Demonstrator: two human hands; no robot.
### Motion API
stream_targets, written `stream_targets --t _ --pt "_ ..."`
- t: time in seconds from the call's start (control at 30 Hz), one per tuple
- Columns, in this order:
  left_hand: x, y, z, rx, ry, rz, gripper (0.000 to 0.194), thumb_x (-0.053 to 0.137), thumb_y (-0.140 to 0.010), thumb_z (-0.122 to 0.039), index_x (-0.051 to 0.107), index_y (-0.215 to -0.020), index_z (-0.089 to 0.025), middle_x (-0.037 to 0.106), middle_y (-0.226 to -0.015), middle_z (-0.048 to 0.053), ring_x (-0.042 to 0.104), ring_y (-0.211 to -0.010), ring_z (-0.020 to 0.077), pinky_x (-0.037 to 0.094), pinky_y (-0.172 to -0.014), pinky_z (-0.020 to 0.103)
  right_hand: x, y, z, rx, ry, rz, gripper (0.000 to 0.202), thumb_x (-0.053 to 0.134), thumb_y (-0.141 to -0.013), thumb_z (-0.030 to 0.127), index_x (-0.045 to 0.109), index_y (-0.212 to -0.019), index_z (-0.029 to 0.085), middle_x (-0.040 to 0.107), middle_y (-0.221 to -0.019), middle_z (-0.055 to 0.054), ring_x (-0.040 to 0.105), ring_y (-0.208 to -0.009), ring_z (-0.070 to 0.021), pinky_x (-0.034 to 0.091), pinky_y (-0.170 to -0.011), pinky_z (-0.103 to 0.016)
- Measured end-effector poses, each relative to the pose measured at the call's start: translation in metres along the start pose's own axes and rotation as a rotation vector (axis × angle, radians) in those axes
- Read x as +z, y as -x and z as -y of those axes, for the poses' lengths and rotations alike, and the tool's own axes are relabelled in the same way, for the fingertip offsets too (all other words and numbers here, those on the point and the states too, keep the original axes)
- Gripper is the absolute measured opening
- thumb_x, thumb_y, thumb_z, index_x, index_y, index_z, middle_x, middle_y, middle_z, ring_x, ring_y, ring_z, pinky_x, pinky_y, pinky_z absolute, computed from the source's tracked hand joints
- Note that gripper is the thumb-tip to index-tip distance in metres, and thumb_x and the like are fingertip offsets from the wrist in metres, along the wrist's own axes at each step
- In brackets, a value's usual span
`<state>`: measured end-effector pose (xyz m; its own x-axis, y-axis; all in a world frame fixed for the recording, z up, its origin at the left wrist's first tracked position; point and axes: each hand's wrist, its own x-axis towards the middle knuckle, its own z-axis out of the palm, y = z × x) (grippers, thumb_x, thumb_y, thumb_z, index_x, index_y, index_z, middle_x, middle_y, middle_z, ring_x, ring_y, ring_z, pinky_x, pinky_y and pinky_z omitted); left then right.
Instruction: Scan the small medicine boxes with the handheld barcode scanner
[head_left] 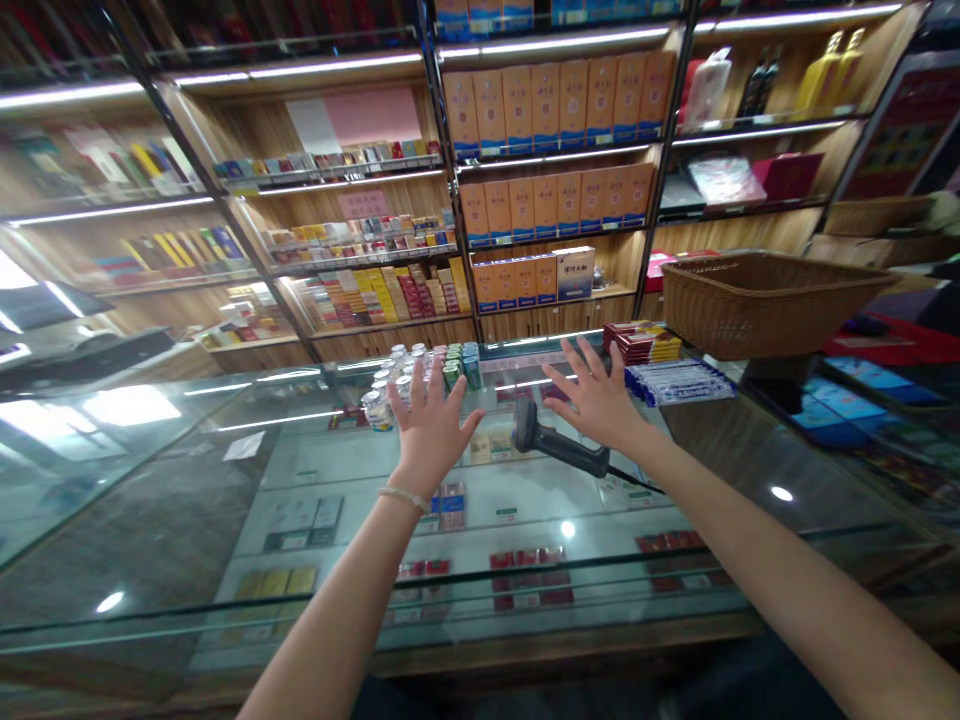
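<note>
Both hands are stretched out over a glass display counter. My left hand has its fingers spread and holds nothing; a pale bracelet is on its wrist. It is nearest to a group of small cans and white-lidded containers just beyond it. My right hand is also spread with nothing in it, beside a black handheld scanner whose cable runs to the right. Whether either hand touches the glass cannot be told. Blue-and-white packets lie just right of my right hand.
A stack of red and yellow packs sits behind the packets. At the right stands a brown wicker basket. Lit shelves with orange boxes and small packs line the back wall. Small packs lie beneath the counter glass.
</note>
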<state>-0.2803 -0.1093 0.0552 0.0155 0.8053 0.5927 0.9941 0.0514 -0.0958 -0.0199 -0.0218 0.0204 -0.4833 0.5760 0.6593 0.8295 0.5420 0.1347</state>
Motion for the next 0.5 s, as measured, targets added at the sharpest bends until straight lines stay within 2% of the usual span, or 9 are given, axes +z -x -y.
stream_targets --t 0.17,0.3,0.5 --pt "0.0 0.028 0.018 -0.031 -0.059 0.021 0.058 0.066 -0.094 -0.053 0.063 -0.143 -0.023 0.029 -0.171 0.018 0.016 -0.161 0.0436 -0.002 -0.124 0.076 -0.009 0.01 0.011 -0.051 -0.023 -0.025 0.055 0.042 -0.105 0.058 0.059 -0.149 0.029 0.036 -0.169 -0.014 0.025 -0.157 -0.0369 0.008 -0.124 -0.069" --pt "0.0 0.049 0.027 -0.067 -0.07 0.054 0.056 0.069 -0.092 -0.052 0.066 -0.14 -0.025 0.031 -0.17 0.017 0.018 -0.16 0.0442 -0.002 -0.124 0.077 -0.014 0.017 0.016 -0.075 -0.047 -0.032 0.052 0.045 -0.104 0.055 0.062 -0.146 0.029 0.04 -0.167 -0.013 0.029 -0.155 -0.0372 0.008 -0.124 -0.069" --pt "0.003 0.063 0.036 -0.093 -0.056 0.058 0.051 0.071 -0.09 -0.052 0.069 -0.134 -0.026 0.034 -0.169 0.018 0.021 -0.159 0.045 0.004 -0.122 0.08 -0.013 0.023 0.015 -0.091 -0.067 -0.043 0.05 0.046 -0.105 0.055 0.063 -0.145 0.029 0.042 -0.166 -0.014 0.031 -0.154 -0.0359 0.01 -0.122 -0.07"
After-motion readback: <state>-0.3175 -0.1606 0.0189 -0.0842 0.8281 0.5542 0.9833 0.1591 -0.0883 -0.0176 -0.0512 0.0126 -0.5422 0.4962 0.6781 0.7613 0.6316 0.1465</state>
